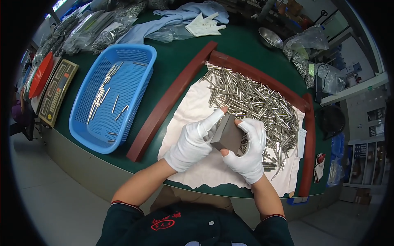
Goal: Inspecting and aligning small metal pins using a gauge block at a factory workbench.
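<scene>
A grey, flat-faced rectangular block (230,133) is held tilted between my two hands over the near part of a pale cloth (182,112). My left hand (193,141), in a white glove with bare fingertips, is closed round its left side, thumb at the upper edge. Gloved the same way, my right hand (251,149) grips the right side, with a bare thumb at the block's lower corner. Some of my fingers are hidden behind the block. Just beyond lies a heap of thin, shiny metal pins (254,100), spread on the cloth.
Dark red bars (170,104) frame the cloth on three sides. To the left stands a blue perforated basket (148,65) with several pins inside. A white glove (205,25), blue fabric (143,24) and bagged parts (88,33) lie behind. A metal bowl (271,37) sits at the far right.
</scene>
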Demonstrator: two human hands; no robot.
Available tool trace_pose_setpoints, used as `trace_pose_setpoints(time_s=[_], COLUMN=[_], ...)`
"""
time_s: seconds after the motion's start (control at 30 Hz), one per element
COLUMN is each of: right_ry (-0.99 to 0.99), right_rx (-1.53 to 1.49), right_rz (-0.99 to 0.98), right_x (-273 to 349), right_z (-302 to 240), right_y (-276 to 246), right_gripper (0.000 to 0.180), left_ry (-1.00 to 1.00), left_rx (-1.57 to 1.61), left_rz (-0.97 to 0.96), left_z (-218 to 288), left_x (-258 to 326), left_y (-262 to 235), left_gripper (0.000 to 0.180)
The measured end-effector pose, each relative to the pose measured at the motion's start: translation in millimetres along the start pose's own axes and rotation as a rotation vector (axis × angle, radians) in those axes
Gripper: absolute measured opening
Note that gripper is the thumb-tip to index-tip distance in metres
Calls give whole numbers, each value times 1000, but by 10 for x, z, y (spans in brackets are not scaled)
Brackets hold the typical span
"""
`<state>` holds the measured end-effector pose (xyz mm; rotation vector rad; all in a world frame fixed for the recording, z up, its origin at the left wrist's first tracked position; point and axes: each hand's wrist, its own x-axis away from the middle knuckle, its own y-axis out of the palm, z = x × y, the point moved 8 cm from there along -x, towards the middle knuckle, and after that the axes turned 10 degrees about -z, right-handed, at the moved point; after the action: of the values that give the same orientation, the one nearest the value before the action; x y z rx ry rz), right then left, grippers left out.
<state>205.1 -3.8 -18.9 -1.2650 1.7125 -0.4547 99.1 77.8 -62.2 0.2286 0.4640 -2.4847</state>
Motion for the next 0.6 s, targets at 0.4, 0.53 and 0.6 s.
trace_pose_setpoints(time_s=[0.4,0.53,0.6], right_ry=[-4,-3,4], right_rx=[40,3,4], right_rz=[15,40,50], right_x=[15,11,23], right_z=[69,79,103], right_y=[-28,-28,-48], right_gripper=[68,62,63], left_ry=[51,196,146], left_rx=[-99,-171,-129], left_rz=[-38,31,8], left_z=[108,151,145], left_x=[-25,-18,-16], left_y=[0,-10,1], left_gripper=[66,67,68])
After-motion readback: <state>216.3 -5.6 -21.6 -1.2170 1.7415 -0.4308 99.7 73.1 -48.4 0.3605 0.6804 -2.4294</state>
